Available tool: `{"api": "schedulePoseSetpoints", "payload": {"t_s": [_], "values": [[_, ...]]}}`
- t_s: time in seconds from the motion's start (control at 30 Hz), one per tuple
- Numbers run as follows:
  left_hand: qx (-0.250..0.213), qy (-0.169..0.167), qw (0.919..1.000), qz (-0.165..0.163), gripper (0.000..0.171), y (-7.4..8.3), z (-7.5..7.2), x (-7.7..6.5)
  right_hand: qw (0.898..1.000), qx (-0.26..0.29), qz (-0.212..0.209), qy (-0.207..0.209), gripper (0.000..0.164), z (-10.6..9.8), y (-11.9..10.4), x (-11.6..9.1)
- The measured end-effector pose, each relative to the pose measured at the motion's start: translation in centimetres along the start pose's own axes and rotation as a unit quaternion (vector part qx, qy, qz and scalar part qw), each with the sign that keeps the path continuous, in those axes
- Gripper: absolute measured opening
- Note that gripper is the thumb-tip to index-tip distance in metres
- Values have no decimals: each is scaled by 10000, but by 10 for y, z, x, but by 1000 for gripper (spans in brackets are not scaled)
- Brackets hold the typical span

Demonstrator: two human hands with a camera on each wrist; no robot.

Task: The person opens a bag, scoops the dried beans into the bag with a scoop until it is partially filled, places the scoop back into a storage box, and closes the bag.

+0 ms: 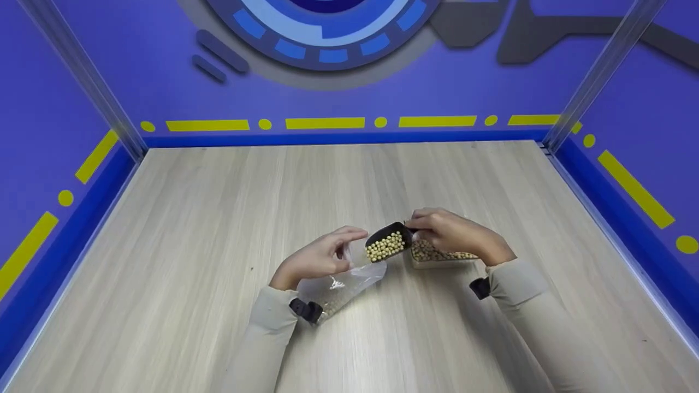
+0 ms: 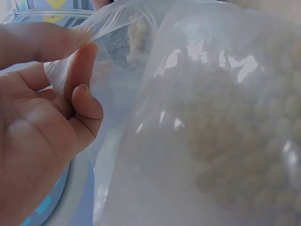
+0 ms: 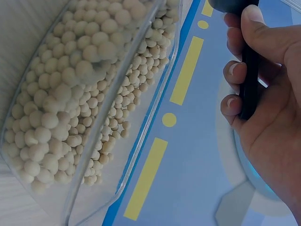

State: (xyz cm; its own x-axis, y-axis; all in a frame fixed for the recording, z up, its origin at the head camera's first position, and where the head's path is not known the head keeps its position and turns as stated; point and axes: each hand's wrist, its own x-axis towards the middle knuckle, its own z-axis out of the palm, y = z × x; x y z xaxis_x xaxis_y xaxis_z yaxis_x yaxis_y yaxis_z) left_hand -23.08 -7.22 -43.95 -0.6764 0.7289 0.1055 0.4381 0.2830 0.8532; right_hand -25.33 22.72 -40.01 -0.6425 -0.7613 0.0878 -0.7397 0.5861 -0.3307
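By the clear bag (image 1: 355,283), pinched in the left hand's (image 1: 321,255) fingers, a black scoop (image 1: 407,236) of pale pellets (image 1: 386,247) is gripped by the right hand's (image 1: 453,233). Bag-filling seems underway; careful tipping into its mouth appears called for.

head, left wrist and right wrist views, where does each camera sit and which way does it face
Head: worn on the head, facing forward and down over the table; left hand, right hand and sleeves show.
Left wrist: on that wrist, facing the bag close up; the left hand shows, pinching it.
Right wrist: on that wrist, facing the tub; the right hand shows, holding the scoop.
Head and right wrist share the tub and scoop.
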Motion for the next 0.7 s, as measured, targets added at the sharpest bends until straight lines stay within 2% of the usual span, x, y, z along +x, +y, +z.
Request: {"api": "schedulePoseSetpoints", "payload": {"t_s": [0.7], "values": [[-92, -46, 9999, -53, 62, 0, -1, -1, 9995, -291, -85, 13, 27, -3, -4, 3]]}}
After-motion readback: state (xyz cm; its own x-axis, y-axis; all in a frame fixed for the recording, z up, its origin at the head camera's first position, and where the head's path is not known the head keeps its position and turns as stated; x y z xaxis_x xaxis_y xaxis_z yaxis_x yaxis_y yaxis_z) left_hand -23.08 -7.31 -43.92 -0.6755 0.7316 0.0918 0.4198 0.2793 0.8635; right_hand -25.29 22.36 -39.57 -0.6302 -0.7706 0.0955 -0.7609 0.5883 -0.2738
